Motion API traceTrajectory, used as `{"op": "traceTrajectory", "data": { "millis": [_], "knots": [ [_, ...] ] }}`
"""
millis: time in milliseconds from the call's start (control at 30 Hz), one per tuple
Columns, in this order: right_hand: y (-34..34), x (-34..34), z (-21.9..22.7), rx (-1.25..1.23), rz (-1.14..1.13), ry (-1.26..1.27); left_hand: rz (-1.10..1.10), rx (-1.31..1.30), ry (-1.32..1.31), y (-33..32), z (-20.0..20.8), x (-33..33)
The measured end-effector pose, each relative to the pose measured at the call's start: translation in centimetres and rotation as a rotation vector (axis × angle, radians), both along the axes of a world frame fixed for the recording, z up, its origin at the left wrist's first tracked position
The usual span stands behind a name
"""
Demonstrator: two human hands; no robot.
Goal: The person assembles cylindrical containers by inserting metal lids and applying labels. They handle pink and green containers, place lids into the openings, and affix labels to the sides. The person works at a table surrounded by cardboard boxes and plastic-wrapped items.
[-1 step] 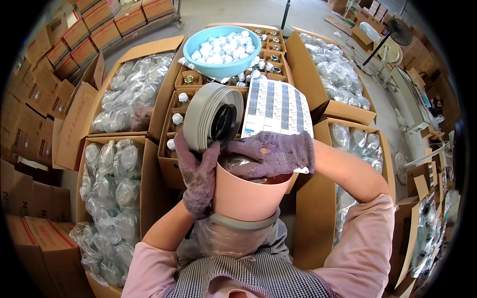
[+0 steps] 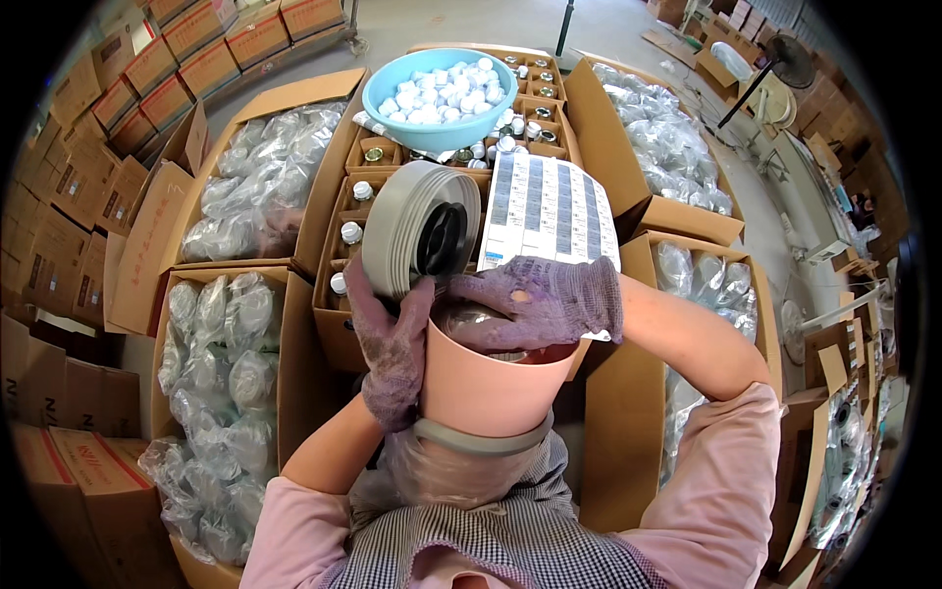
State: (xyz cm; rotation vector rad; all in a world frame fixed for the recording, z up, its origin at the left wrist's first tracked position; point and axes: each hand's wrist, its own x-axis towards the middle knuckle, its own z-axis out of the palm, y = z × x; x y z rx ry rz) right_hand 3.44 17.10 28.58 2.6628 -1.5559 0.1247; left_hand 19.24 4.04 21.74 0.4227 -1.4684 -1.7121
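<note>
A pink cylindrical canister (image 2: pixel 496 388) with a grey band round its lower part stands tilted close to my body. My left hand (image 2: pixel 392 358), in a dirty purple glove, is closed against the canister's left side and on a grey ribbed lid (image 2: pixel 385 231) with a black centre. That lid leans at the canister's far-left rim. Over the open mouth bends my gloved right hand (image 2: pixel 549 299), its fingers curled down inside. A clear, shiny thing (image 2: pixel 469 322) shows beneath them, partly hidden. Clear plastic film (image 2: pixel 451 476) hangs below the canister.
A sheet of labels (image 2: pixel 545 201) lies beyond my right hand on a divided carton of capped bottles. Behind it stands a blue basin (image 2: pixel 437 137) full of white caps. Open cartons of plastic-wrapped clear bottles (image 2: pixel 221 393) flank me; a black fan (image 2: pixel 785 64) stands far right.
</note>
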Motion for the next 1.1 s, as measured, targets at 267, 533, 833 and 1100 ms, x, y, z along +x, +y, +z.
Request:
{"op": "traceTrajectory", "data": {
  "millis": [267,533,833,1100],
  "knots": [
    [-2.6,2.7,2.6,0.516,-0.316,0.096,0.224,-0.231,-0.113,-1.4,-1.6,0.2],
    [-2.8,1.4,1.9,0.413,-0.26,-0.002,0.086,-0.192,0.017,-5.3,-0.2,-0.9],
    [1.0,-2.2,-3.8,-0.3,-0.628,-1.891,-0.465,-0.646,0.165,-8.3,4.2,-2.4],
    [0.4,1.0,-4.1,-0.156,-0.453,-1.917,-0.589,-0.861,0.072,-6.7,6.2,-1.3]
  ]
}}
